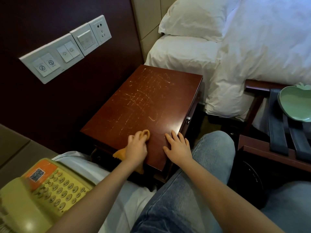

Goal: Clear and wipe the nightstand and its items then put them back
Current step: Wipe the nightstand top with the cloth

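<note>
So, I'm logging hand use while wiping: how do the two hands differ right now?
The left hand grips the orange cloth, while the right hand holds nothing. The left hand's fingers are curled, and the right hand's are straight and spread. Part of the cloth hangs over the edge below the left hand, but nothing lies under the right hand. Both rest on the near end of the nightstand top.

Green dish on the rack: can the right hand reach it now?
Probably yes: the right hand lies empty on the nightstand, and nothing stands between it and the green dish.
</note>
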